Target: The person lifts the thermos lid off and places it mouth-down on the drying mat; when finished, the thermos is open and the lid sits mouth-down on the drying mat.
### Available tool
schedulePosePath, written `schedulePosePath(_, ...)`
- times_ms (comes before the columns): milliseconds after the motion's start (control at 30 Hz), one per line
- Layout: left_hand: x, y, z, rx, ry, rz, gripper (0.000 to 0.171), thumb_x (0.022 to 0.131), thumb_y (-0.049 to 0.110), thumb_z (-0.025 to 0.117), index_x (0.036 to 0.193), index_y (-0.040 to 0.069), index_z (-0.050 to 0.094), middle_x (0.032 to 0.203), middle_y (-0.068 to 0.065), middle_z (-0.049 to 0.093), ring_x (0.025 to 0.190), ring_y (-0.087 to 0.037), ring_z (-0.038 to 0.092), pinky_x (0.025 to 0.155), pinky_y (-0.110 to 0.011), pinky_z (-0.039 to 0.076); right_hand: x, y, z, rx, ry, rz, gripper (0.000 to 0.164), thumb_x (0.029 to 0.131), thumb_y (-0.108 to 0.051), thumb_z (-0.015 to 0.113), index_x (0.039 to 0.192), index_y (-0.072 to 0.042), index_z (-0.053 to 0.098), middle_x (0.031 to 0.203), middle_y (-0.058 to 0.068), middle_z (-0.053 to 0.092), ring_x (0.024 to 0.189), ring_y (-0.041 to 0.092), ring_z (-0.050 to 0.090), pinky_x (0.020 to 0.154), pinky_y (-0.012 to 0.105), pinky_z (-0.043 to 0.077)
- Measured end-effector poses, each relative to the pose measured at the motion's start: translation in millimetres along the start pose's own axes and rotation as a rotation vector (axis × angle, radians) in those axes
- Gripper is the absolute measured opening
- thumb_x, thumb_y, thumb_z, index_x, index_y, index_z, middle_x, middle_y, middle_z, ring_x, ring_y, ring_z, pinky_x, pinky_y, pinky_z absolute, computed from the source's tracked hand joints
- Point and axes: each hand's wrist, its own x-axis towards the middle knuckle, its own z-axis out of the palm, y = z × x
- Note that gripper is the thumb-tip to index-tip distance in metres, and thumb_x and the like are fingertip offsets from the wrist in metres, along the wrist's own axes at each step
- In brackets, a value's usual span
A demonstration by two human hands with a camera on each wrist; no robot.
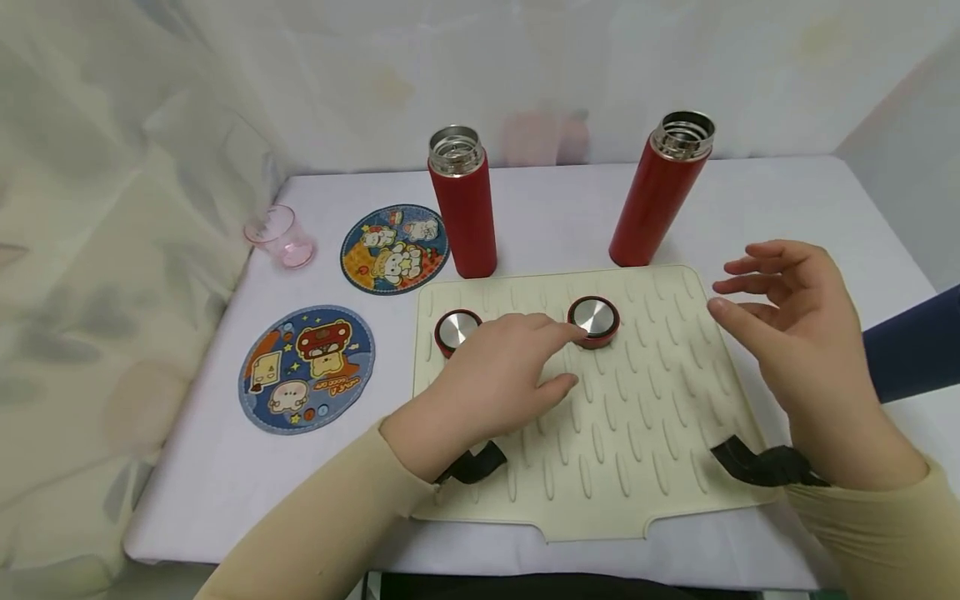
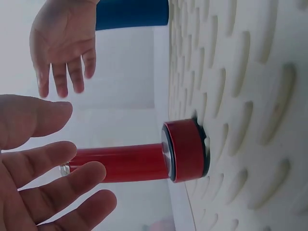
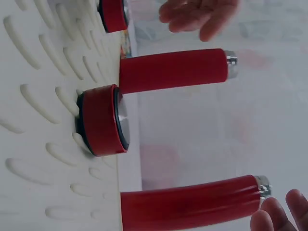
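My left hand (image 1: 495, 375) hovers over a cream ribbed mat (image 1: 637, 450), its fingers relaxed and nothing in them. One fingertip overlaps the edge of a red-sided lid with a silver top (image 1: 594, 317) in the head view, but the left wrist view shows the fingers apart from that lid (image 2: 185, 150). A second such lid (image 1: 456, 330) is partly hidden behind the same hand. My right hand (image 1: 798, 333) is raised beyond the mat's right edge, empty, with loosely bent fingers. Two red thermos bottles, a left one (image 1: 467, 217) and a right one (image 1: 656, 200), stand uncapped behind the mat.
Left of the mat lie two round cartoon coasters, one nearer (image 1: 307, 370) and one farther (image 1: 394, 250). A pink clear cup (image 1: 281, 237) stands by the table's left edge. Past my right hand is a dark blue cylinder (image 1: 918, 346). White cloth (image 1: 202, 467) covers the table.
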Motion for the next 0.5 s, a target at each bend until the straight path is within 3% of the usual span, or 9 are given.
schedulePosePath(233, -5.5, 8.2, 1.7, 0.017, -0.002, 0.061, 0.047, 0.096, 0.039, 0.066, 0.140, 0.024, 0.060, 0.124, 0.006, 0.066, 0.110, -0.014, 0.064, 0.096, -0.035, 0.051, -35, 2, -22, 0.166, 0.156, -0.143, 0.052, 0.076, 0.029, 0.064, 0.126, 0.014, 0.056, 0.113, 0.020, 0.064, 0.098, 0.027, 0.065, 0.078, 0.022, 0.055)
schedulePosePath(367, -8.2, 11.5, 3.8, 0.008, -0.014, 0.079, 0.047, 0.096, 0.039, 0.067, 0.140, 0.025, 0.060, 0.127, 0.006, 0.066, 0.113, -0.015, 0.064, 0.098, -0.035, 0.051, -46, 7, -35, 0.070, 0.226, -0.272, 0.049, 0.079, 0.029, 0.058, 0.126, 0.017, 0.055, 0.110, 0.016, 0.066, 0.098, 0.023, 0.065, 0.083, 0.021, 0.052)
schedulePosePath(500, -9.7, 12.3, 8.3, -0.009, -0.039, 0.078, 0.048, 0.096, 0.038, 0.066, 0.141, 0.024, 0.059, 0.130, 0.005, 0.065, 0.116, -0.016, 0.063, 0.099, -0.035, 0.050, -50, 13, -47, -0.049, 0.378, -0.390, 0.035, 0.087, 0.024, 0.056, 0.121, 0.016, 0.059, 0.109, 0.007, 0.069, 0.098, 0.015, 0.067, 0.087, 0.018, 0.050)
